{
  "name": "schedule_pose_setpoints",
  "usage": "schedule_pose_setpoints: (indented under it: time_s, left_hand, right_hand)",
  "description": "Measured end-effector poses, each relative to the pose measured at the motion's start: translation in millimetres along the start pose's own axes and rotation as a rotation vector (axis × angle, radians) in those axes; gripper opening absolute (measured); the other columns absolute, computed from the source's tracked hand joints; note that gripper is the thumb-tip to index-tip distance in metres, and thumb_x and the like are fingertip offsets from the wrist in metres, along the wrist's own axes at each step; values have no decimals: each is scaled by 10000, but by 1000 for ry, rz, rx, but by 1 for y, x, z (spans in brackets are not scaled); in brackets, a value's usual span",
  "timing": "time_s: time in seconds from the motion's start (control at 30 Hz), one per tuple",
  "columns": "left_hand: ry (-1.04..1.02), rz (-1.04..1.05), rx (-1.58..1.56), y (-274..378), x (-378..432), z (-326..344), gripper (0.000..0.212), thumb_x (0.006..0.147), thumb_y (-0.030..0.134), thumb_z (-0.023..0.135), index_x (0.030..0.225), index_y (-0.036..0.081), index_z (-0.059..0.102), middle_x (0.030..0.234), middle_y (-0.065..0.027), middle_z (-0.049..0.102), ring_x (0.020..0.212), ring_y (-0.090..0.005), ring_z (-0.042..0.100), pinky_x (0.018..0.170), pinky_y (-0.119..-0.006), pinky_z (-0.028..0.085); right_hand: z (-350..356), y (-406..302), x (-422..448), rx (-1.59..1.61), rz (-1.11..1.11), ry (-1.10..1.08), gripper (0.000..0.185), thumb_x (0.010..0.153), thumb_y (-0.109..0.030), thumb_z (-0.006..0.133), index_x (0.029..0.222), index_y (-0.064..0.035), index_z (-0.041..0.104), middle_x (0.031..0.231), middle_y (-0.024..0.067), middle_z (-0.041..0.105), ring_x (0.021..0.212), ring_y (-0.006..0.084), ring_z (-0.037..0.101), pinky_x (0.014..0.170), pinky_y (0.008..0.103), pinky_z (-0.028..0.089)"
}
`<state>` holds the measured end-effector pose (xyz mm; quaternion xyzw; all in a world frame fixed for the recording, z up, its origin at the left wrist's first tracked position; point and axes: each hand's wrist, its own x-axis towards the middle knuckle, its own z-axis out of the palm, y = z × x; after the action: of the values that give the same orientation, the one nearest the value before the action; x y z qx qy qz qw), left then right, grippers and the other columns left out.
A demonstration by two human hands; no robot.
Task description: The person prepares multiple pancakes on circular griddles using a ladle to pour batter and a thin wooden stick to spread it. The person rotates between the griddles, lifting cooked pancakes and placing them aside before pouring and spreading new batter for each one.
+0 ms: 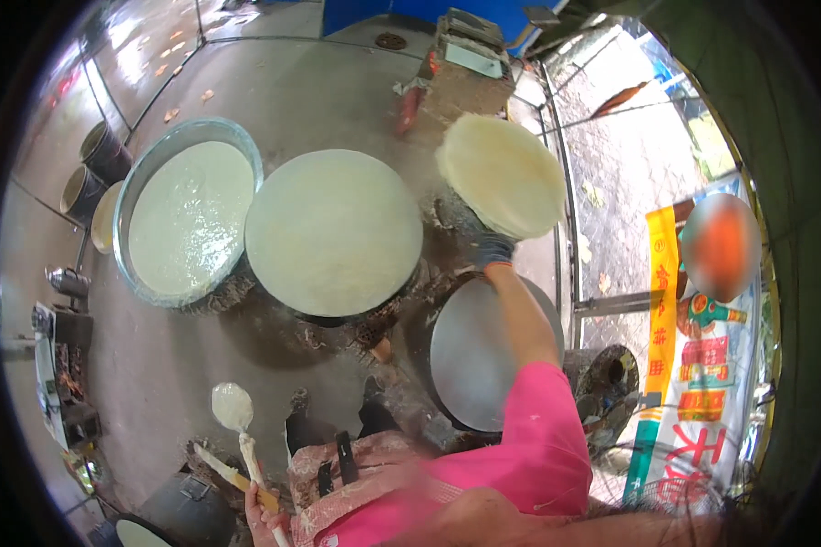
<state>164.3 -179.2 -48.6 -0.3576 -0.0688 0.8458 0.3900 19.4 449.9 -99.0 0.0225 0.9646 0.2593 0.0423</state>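
Note:
My right hand [494, 250], in a dark glove with an orange cuff, reaches out at the lower edge of a stack of thin round pancakes [503, 174]; the fingers are blurred, so their grip cannot be told. Beneath my right forearm lies a round griddle [465, 355] with a bare grey surface. Pale batter [335, 232] covers another round griddle in the middle. My bare left hand [267, 516] holds a batter-coated ladle [232, 407] and a flat scraper [236, 478] low in the view. Left of the middle griddle stands a large basin [120, 225] of liquid batter.
Two dark buckets [106, 152] stand beyond the basin. A metal kettle [68, 281] is at the far left, and a lidded dark pot [188, 509] sits near my left hand. Behind the pancakes is a cluttered stand [465, 96]. A printed banner [660, 287] hangs at the right.

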Motion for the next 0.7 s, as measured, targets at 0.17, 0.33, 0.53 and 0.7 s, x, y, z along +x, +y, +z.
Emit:
schedule_pose_setpoints:
  time_s: [0.17,0.33,0.53,0.7]
  left_hand:
    - [269,141,133,29,-12,-18,307,861,273,394,1162,295,445,539,-17,495,332,-99,368,282,-235,314]
    - [294,94,130,61,-12,-39,183,849,281,426,969,216,549,489,-3,473,298,-92,334,254,-217,281]
    - [600,318,511,72,-16,-33,205,850,272,433,1023,231,534,462,17,424,285,-78,290,237,-204,253]
    - [508,27,501,109,-5,-15,346,821,431,446,848,106,560,494,-18,502,311,-116,405,281,-226,319]
  right_hand:
    - [5,-13,4,223,78,-284,185,673,-225,521,710,-94,647,725,131,606,689,278,581,592,412,462]
    - [-49,-158,-44,127,-101,99,368,723,-258,474,961,7,567,853,240,575,771,371,563,659,461,453]
    - [-44,-99,-10,381,121,-226,266,769,-234,448,799,9,553,691,160,594,588,284,575,503,385,464]
    - [-81,-192,-119,-1255,-93,305,184,806,-166,404,726,-103,557,530,32,464,417,140,473,413,244,427]
